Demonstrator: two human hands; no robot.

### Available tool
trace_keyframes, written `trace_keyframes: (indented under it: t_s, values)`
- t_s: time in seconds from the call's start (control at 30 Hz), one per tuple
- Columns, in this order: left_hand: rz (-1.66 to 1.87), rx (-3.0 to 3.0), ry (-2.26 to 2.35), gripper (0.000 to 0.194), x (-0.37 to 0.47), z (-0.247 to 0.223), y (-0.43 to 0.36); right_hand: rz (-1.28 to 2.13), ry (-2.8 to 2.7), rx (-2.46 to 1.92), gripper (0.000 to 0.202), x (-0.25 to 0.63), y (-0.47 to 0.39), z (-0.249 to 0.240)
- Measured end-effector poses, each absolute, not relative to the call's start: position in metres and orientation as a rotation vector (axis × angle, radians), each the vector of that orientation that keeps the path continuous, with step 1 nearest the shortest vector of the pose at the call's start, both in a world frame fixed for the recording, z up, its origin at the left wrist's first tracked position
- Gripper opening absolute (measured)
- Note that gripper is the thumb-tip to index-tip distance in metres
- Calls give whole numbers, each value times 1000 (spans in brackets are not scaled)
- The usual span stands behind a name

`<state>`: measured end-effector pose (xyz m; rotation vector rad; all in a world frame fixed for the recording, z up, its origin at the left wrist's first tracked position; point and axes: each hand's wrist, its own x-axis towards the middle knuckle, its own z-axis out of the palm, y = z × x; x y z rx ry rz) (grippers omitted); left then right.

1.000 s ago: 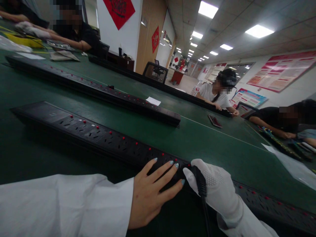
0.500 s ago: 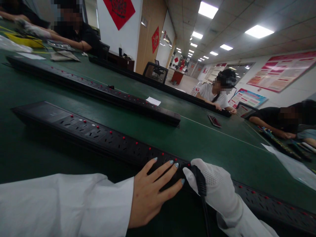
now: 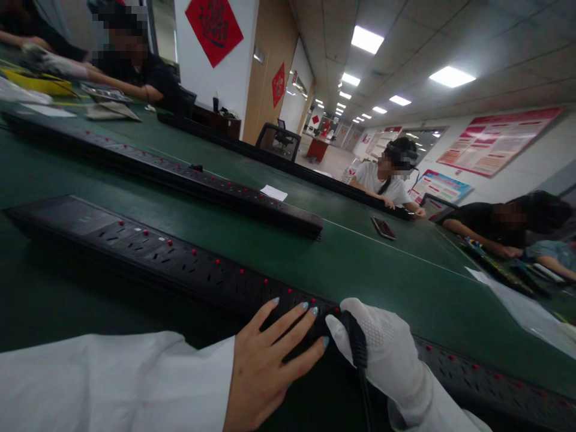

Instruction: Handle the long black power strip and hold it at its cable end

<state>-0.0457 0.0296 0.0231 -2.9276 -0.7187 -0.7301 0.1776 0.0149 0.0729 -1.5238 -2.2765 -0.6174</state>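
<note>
A long black power strip (image 3: pixel 180 267) with sockets and red dots runs across the green table in front of me. My left hand (image 3: pixel 274 354), bare with light-blue nails, lies on the strip with its fingers spread. Just to its right, my right hand (image 3: pixel 382 342) wears a white dotted glove and is closed on a black power plug (image 3: pixel 355 336). The plug is at the strip's sockets, and its cord (image 3: pixel 366 402) hangs down toward me. The plug's pins are hidden, so I cannot tell how far in they are.
Behind lies a second black power strip (image 3: pixel 189 180) with a small white paper (image 3: pixel 273 192) beside it. Farther back are a long black bar (image 3: pixel 270 159) and a phone (image 3: pixel 383 228). People sit around the table; a white sheet (image 3: pixel 526 312) lies at right.
The whole view has shifted slightly, with the strip and hands appearing a little left and lower. My hands keep their places on the strip and plug.
</note>
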Motion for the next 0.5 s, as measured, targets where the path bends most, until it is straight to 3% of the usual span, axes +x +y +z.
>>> trace_keyframes:
  t_s: [0.2,0.5]
  values:
    - [-898,-2855,-735,48,-41,19,29,-666,-2254,-1469,18,180,16,68]
    - [-964,-2814,-739,42,-40,14,30,-677,-2242,-1453,20,179,16,70]
